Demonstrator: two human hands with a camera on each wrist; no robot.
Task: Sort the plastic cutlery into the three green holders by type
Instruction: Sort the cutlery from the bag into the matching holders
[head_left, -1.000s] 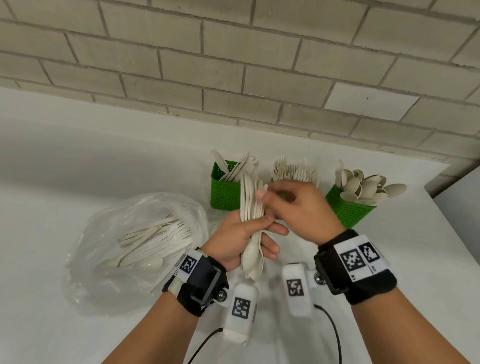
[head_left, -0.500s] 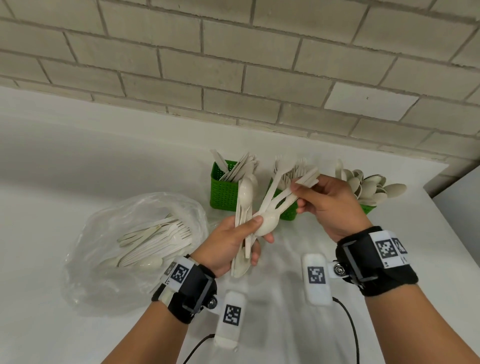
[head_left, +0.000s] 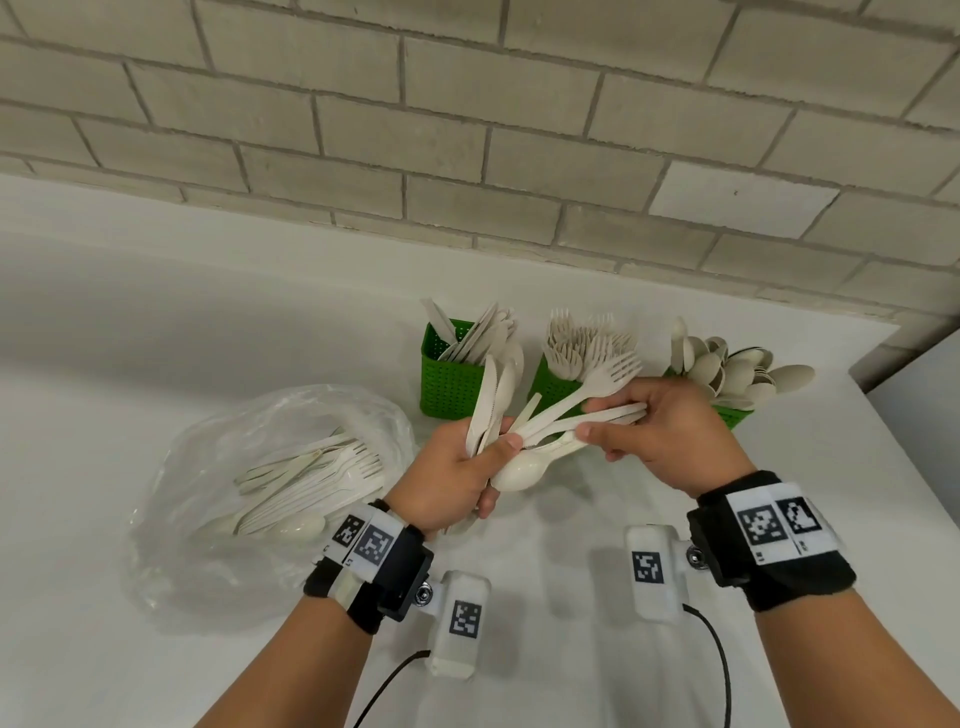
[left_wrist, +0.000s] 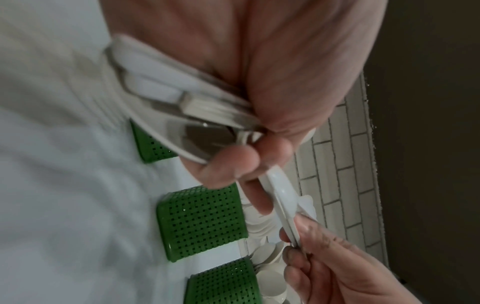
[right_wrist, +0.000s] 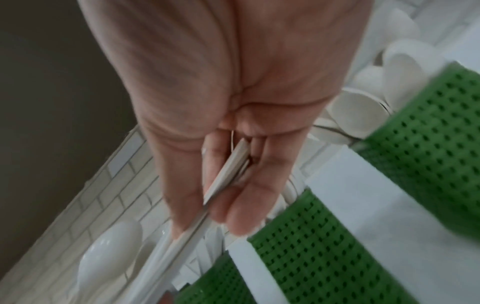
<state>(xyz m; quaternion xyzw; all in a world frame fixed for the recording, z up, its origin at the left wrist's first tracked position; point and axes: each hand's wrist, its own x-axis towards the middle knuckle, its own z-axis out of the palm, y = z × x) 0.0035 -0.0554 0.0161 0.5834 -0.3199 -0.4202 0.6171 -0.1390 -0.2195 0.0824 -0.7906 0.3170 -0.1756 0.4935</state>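
Plastic cutlery (head_left: 561, 415) clamped in both hands' fingers (head_left: 605, 431) — green holders (head_left: 449, 387) just beyond.

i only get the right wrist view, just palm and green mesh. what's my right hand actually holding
Observer: From the head view, the right hand pinches the handle ends of a few pieces, a fork fanning up and a spoon hanging toward the left hand.
Operator: is the left hand holding anything
Observer: Yes, it grips a bundle with a knife sticking up.
Operator: which holder has forks
Observer: The middle holder; knives fill the left holder, spoons the right holder.
Operator: any cutlery left to sort
Observer: Yes, more lies in the plastic bag on the left.
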